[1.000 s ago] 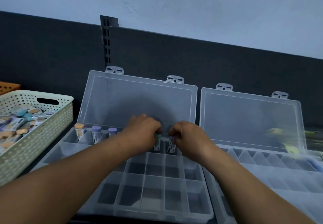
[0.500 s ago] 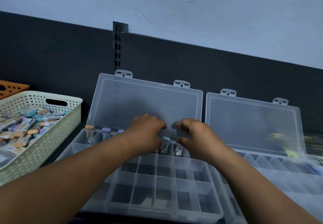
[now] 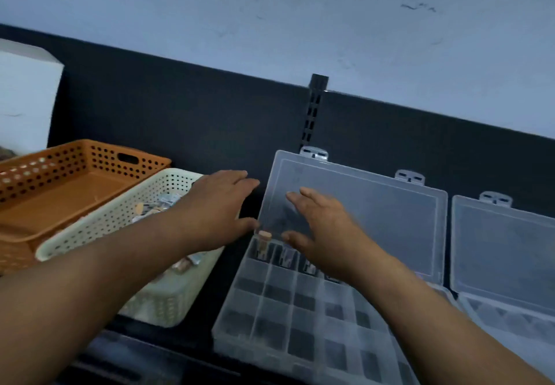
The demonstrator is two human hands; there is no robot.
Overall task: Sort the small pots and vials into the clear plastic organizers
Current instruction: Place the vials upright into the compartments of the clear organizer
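Dark back panel, dim light. Our left hand (image 3: 222,204) and right hand (image 3: 324,228) are spread, holding nothing. Loose vials (image 3: 166,201) sit in the cream basket (image 3: 90,231) centre left; probably light and slick, so we'd pinch the caps.

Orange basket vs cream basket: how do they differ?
Colour: the orange basket is orange, the cream basket pale cream.
Contents: the cream basket holds a heap of small vials; the orange basket's visible floor is bare.
Position: the cream basket sits nearer, beside the clear organizer and under the left hand; the orange basket sits behind it, partly hidden.
Shared: both are rectangular, with perforated walls.
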